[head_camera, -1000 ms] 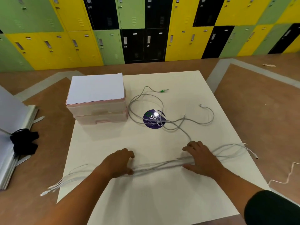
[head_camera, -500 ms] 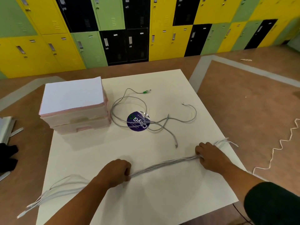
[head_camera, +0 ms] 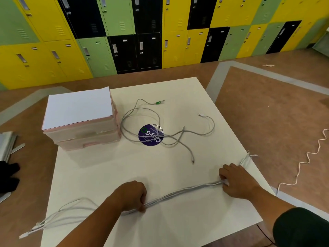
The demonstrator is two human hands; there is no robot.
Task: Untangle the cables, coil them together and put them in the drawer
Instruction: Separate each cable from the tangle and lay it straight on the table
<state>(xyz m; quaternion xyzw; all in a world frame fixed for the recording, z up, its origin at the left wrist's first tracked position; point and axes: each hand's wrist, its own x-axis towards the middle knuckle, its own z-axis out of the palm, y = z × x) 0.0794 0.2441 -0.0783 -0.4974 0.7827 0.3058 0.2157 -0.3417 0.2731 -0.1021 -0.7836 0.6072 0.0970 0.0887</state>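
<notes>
A bundle of white cables (head_camera: 183, 191) lies stretched across the near part of the white table (head_camera: 178, 225). My left hand (head_camera: 130, 197) grips the bundle near the table's middle, and its loose ends trail off the left edge. My right hand (head_camera: 237, 181) grips the same bundle near the right edge, with short ends sticking out behind it. Farther back, loose grey cables (head_camera: 160, 129) lie tangled, one with a green plug (head_camera: 159, 102). A pink drawer unit (head_camera: 83, 129) stands at the back left, its drawers closed.
A round purple sticker (head_camera: 148, 134) lies under the tangled cables. A white cord (head_camera: 309, 157) zigzags on the brown floor to the right. Dark cloth (head_camera: 8, 173) and grey boards lie on the floor at the left. Coloured lockers (head_camera: 142, 32) line the far wall.
Both hands closed around the bundle. My right hand slid along it toward the table's right edge, pulling the strands straighter between the hands. The camera turned slightly right.
</notes>
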